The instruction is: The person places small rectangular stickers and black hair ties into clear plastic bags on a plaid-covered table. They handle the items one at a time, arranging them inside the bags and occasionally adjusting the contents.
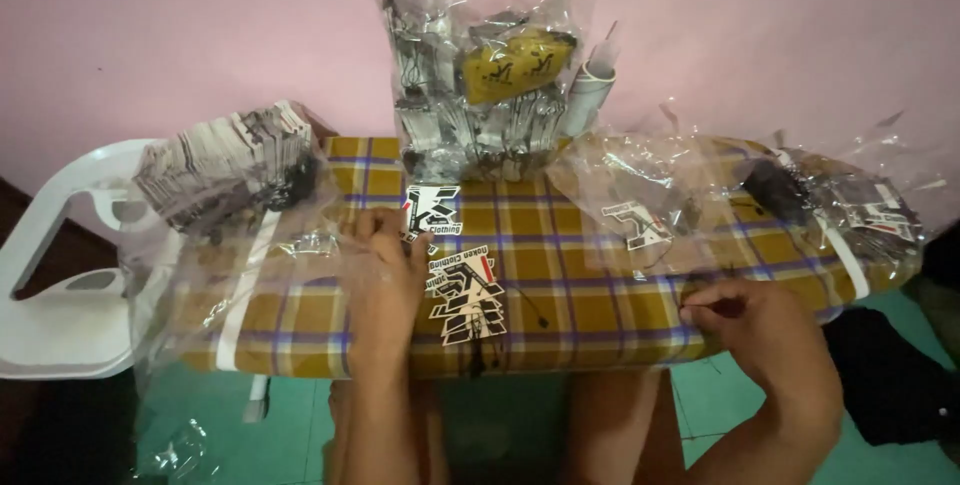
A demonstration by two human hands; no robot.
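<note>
My left hand (378, 270) rests on a board covered in yellow plaid cloth (570, 275), its fingers touching a black, white and red printed tag (432, 211). Beside that hand lies a small stack of similar tags (468, 300) with thin black strings. My right hand (745, 320) sits at the board's near right edge, fingers pinched together on a thin black string (700, 290). A single tag (636, 223) lies under clear plastic between the hands.
A clear bag (480, 95) full of tags, with a yellow packet inside, stands at the back against the pink wall. A thick bundle of tags (225, 160) sits at the left over a white plastic chair (70, 285). More bagged tags (850, 205) lie at the right end.
</note>
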